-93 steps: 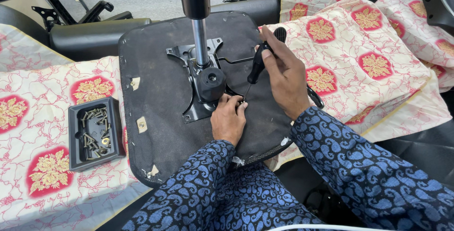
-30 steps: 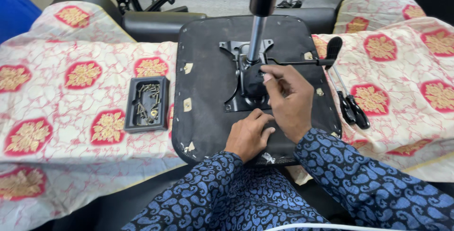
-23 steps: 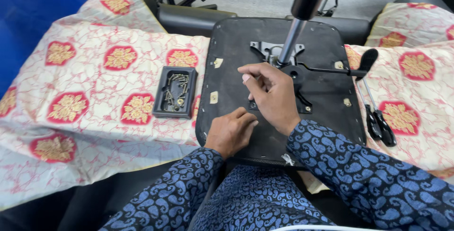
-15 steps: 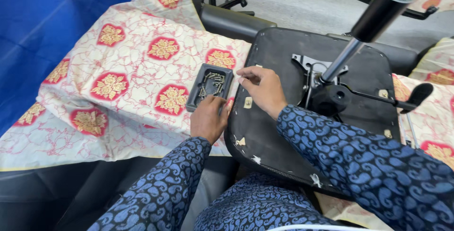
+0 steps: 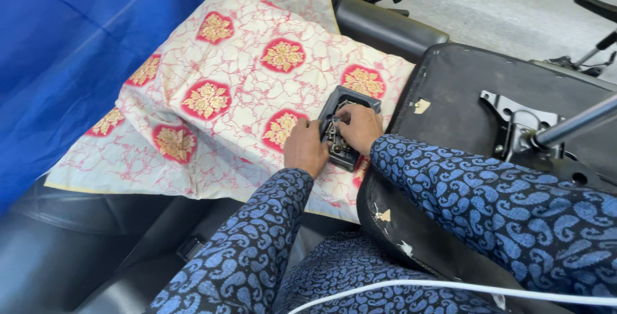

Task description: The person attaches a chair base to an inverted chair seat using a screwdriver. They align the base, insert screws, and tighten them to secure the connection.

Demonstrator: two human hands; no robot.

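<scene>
Right hand [image 5: 358,127] dips fingers into a small black plastic tray of metal screws [image 5: 344,127], pinching among them (catch unclear); left hand [image 5: 306,150] rests curled against the tray's near-left edge.

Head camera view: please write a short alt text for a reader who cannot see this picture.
Both hands of a person in blue patterned sleeves are at a small black tray of metal hardware on a red-and-white floral cloth: the right hand reaches into it, the left hand rests at its edge. To the right lies an upturned black chair seat with a metal bracket.
</scene>
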